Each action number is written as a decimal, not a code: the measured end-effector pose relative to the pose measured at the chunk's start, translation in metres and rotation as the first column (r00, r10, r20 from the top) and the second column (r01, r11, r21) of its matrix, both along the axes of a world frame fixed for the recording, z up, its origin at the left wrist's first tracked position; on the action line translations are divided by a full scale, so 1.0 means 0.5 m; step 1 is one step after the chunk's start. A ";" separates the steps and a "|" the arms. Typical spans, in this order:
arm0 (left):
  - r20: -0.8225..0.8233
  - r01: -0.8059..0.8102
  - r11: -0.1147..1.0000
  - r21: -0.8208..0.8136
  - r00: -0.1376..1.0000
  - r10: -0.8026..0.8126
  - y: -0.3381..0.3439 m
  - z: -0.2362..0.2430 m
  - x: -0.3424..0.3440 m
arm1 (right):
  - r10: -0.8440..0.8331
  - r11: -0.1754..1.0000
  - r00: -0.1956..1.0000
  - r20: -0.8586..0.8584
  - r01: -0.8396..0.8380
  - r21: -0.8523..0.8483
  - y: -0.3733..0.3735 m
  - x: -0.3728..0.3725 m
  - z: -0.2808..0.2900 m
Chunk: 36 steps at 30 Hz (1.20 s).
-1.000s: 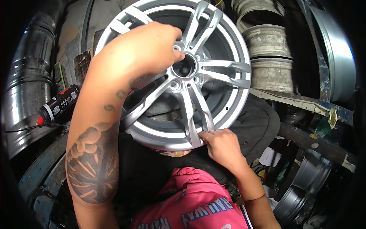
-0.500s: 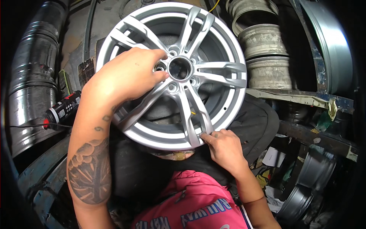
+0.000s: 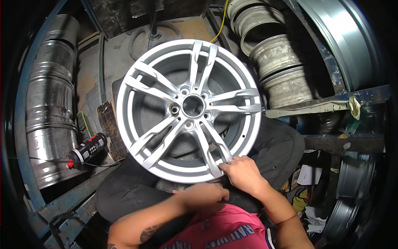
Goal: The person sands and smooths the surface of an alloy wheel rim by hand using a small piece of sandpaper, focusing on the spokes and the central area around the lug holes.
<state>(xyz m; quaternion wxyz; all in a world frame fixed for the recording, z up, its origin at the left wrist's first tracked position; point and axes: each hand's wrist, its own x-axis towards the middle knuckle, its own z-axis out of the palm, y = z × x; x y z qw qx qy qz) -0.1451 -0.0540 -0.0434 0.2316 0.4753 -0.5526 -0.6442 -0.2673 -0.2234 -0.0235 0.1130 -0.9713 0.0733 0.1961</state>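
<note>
A silver alloy wheel [image 3: 215, 143] with paired spokes and a round centre hole lies face up in front of me. My right hand [image 3: 243, 172] is closed at its lower right edge, thumb against the end of a spoke and fingers curled by the rim. Below the wheel's near edge, over the pink shirt [image 3: 232, 220], is my left hand [image 3: 207, 196], apart from the wheel. Motion smears its fingers, so whether anything is in them cannot be made out.
Polished metal rims [image 3: 49, 99] are stacked at the left, beside a black spray can [image 3: 89, 148] with a red cap. Worn rims [image 3: 277, 54] stand at the far right, and a blue metal rack edge [image 3: 369, 96] runs below a large silver rim [image 3: 340, 37].
My left hand has left the wheel's centre and come down toward my lap. My right hand stays at the rim. The wheel now appears lower in the picture and slightly smaller.
</note>
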 end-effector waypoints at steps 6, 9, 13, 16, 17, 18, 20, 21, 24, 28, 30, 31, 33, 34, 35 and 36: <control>0.516 0.190 0.854 -0.484 0.851 0.103 0.072 -0.111 -0.106 | 0.027 0.999 0.998 0.057 -0.029 0.033 -0.009 -0.008 -0.021; 0.385 -0.057 0.936 -0.347 0.902 0.197 0.035 -0.101 -0.069 | 0.035 0.999 0.999 0.010 -0.036 0.015 -0.009 -0.002 0.007; 0.350 -0.092 0.887 -0.453 0.897 0.272 0.034 -0.109 -0.077 | -0.013 0.999 1.000 0.029 0.012 0.033 -0.008 -0.002 -0.013; 0.349 -0.130 0.802 -0.582 0.852 0.391 0.048 -0.133 -0.087 | -0.004 1.000 0.999 0.033 0.003 0.014 -0.007 -0.004 0.001; 0.347 -0.138 0.803 -0.580 0.851 0.396 0.050 -0.127 -0.082 | -0.032 0.999 0.998 0.045 0.032 0.019 -0.011 -0.004 0.006; 0.367 -0.135 0.860 -0.492 0.863 0.346 0.054 -0.118 -0.075 | -0.060 0.998 0.997 0.057 0.059 0.025 -0.015 -0.003 0.007; 0.386 -0.136 0.905 -0.402 0.871 0.303 0.057 -0.110 -0.062 | -0.093 0.996 0.992 0.083 0.092 0.019 -0.014 0.000 0.006; 0.422 -0.094 0.912 -0.399 0.864 0.274 0.059 -0.116 -0.063 | -0.134 0.991 0.985 0.110 0.133 0.014 -0.010 -0.001 0.003; 0.448 -0.045 0.928 -0.370 0.866 0.221 0.066 -0.119 -0.062 | -0.088 0.994 0.981 0.173 0.096 -0.041 0.023 -0.005 -0.001; 0.383 0.004 0.956 -0.293 0.917 0.114 0.061 -0.130 -0.062 | -0.068 0.991 0.973 0.218 0.092 -0.098 0.057 -0.026 0.000; 0.415 0.024 0.965 -0.261 0.905 0.089 0.063 -0.124 -0.064 | -0.109 0.984 0.973 0.205 0.135 -0.117 0.066 -0.029 0.004; 0.429 0.049 0.969 -0.241 0.901 0.061 0.063 -0.121 -0.064 | -0.114 0.983 0.972 0.205 0.140 -0.117 0.067 -0.027 0.009; 0.348 0.000 0.913 -0.408 0.925 0.156 0.067 -0.151 -0.066 | -0.218 0.973 0.964 0.152 0.227 -0.044 0.065 -0.020 0.016; 0.248 -0.060 0.825 -0.562 0.939 0.238 0.067 -0.160 -0.071 | -0.231 0.969 0.961 0.155 0.241 -0.048 0.058 -0.019 0.018; 0.243 -0.051 0.824 -0.564 0.943 0.225 0.058 -0.145 -0.068 | -0.245 0.969 0.964 0.104 0.247 -0.011 0.047 -0.017 0.015; 0.245 -0.011 0.842 -0.539 0.954 0.170 0.046 -0.131 -0.063 | -0.257 0.966 0.965 0.052 0.256 0.027 0.036 -0.015 0.012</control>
